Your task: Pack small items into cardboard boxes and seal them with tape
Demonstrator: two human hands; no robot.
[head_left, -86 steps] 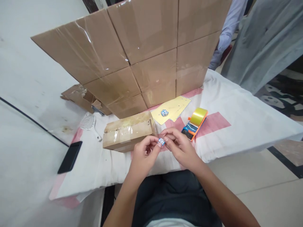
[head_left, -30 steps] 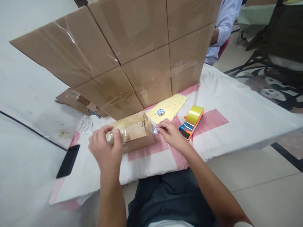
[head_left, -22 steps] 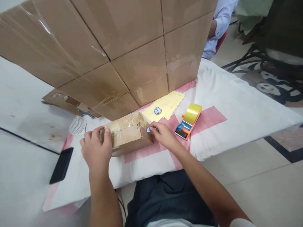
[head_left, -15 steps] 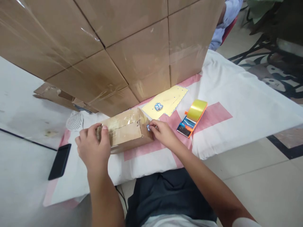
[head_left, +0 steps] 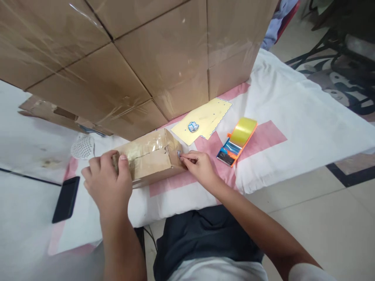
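Note:
A small taped cardboard box (head_left: pixel 148 159) lies on the cloth-covered surface, with torn cardboard along its top seam. My left hand (head_left: pixel 109 179) is wrapped around its left end, thumb on top. At the opposite end, my right hand (head_left: pixel 197 166) pinches a tiny blue-and-white sticker (head_left: pixel 179 153) against the box's end face. A yellow sheet (head_left: pixel 205 119) with a blue drawing-like sticker (head_left: pixel 193 127) on it lies just behind the box. To the right of my right hand rests an orange tape dispenser (head_left: pixel 238 142) with a yellow roll.
Large stacked cardboard boxes (head_left: pixel 175 66) rise behind the work area like a wall. A black phone (head_left: pixel 66 199) lies at the left, near a white perforated object (head_left: pixel 83 147). A person's sleeve (head_left: pixel 279 21) shows beyond the stack.
My right fingers have brought the small sticker closer in against the box's end face. My left hand keeps its hold, and the whole view has shifted slightly.

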